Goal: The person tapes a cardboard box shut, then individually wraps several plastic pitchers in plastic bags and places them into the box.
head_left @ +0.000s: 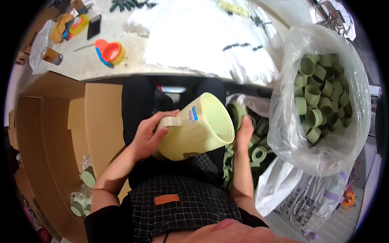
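My left hand [152,133] is closed round the handle of a pale yellow plastic jug [182,139]. The jug lies tilted over my lap, its round threaded mouth facing up and to the right. A blue and white sticker [192,114] is on its side. Just right of the mouth, my right hand [244,131] grips a green round lid [236,110], its fingers partly hidden behind the lid. Below that hand lie several green ring-shaped plastic parts [258,154], partly covered by my forearm.
At the left stands an open cardboard box [103,137] with a few wrapped green-lidded items [88,177]. A clear plastic bag [287,133] of green cylindrical parts [313,95] is at the right. The table [137,56] ahead holds a tape dispenser [111,52] and clear plastic bags [190,40].
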A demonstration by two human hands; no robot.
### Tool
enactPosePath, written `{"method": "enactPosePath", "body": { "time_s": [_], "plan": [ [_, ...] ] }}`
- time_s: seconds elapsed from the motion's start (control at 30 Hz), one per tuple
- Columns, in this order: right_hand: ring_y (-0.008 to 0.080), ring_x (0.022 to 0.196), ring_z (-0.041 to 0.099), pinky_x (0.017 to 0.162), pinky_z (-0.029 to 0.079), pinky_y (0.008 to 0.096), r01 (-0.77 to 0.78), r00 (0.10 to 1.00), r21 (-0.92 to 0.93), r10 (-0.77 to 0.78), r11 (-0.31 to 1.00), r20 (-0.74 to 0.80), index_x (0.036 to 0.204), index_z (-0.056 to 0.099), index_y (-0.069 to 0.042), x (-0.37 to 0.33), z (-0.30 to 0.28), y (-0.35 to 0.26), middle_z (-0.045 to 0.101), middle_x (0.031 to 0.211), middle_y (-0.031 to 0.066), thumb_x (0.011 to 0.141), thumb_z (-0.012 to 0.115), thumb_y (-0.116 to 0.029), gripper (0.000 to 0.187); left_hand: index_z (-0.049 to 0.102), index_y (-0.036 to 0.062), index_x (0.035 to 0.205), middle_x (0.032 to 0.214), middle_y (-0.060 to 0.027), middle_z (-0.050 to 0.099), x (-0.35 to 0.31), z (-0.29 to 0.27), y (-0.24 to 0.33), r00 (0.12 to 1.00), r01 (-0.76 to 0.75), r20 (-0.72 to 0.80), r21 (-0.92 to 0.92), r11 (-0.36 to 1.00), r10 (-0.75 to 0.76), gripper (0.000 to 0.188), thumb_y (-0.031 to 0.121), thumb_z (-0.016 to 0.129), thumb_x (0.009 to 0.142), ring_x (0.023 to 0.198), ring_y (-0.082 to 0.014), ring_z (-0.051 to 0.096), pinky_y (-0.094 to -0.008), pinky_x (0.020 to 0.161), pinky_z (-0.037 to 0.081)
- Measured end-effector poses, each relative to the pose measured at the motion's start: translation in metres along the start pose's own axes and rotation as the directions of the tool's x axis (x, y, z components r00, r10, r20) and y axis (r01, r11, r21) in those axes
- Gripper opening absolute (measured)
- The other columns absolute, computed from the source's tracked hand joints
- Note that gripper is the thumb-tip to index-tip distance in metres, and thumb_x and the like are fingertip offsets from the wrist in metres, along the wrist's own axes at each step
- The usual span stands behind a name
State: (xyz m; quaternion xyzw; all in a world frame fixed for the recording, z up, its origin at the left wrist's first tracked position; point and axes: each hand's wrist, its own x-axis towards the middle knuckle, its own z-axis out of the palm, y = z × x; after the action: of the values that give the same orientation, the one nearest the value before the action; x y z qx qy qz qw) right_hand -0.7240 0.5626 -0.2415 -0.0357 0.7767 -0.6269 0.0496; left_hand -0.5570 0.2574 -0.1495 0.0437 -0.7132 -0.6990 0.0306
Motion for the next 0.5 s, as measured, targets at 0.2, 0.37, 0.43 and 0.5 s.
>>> {"method": "enactPosePath", "body": {
  "time_s": [0.2,0.37,0.43,0.5],
  "plan": [
    [0.0209,0.081,0.051,0.071,0.042,0.0337,0.707,0.66,-0.078,-0.616,0.703,0.43,0.115,0.069,0.001,-0.007,0.022,-0.151,0.057,0.089,0.0056,0.091,0.063,-0.054,0.061,0.056,0.0006,0.13,0.139,-0.0171,0.059,-0.005,0.0,0.002,0.998,-0.006,0.065,-0.081,0.997,0.012,0.051,0.043,0.054,0.102,0.124,-0.023,0.058,-0.0367,0.105,0.045],
    [0.0221,0.077,0.048,0.069,0.04,0.0343,0.752,0.567,-0.043,-0.611,0.658,0.552,0.121,0.07,-0.003,-0.019,0.018,-0.147,0.056,0.085,0.0056,0.088,0.065,-0.057,0.064,0.058,0.0018,0.13,0.133,-0.0165,0.063,-0.007,-0.005,-0.005,0.998,-0.039,0.037,-0.053,0.998,0.041,0.045,0.036,0.055,0.101,0.117,-0.0243,0.063,-0.0359,0.099,0.048],
    [0.022,0.077,0.047,0.069,0.04,0.034,0.791,0.53,-0.056,-0.636,0.61,0.561,0.121,0.07,-0.003,-0.025,0.022,-0.146,0.056,0.085,0.0052,0.089,0.063,-0.057,0.063,0.059,0.0033,0.131,0.126,-0.0153,0.067,-0.005,-0.009,-0.012,0.999,-0.036,0.018,-0.09,0.995,0.038,0.043,0.033,0.057,0.1,0.107,-0.0243,0.069,-0.0347,0.093,0.052],
    [0.0222,0.077,0.047,0.069,0.04,0.0341,0.772,0.543,-0.051,-0.615,0.634,0.572,0.12,0.07,-0.003,-0.033,0.021,-0.143,0.055,0.086,0.0053,0.09,0.062,-0.058,0.064,0.056,0.0017,0.133,0.138,-0.017,0.06,-0.009,-0.014,-0.009,0.992,0.071,0.11,-0.091,0.993,-0.061,0.052,0.043,0.054,0.102,0.122,-0.0229,0.06,-0.0372,0.103,0.046]
  ]
}}
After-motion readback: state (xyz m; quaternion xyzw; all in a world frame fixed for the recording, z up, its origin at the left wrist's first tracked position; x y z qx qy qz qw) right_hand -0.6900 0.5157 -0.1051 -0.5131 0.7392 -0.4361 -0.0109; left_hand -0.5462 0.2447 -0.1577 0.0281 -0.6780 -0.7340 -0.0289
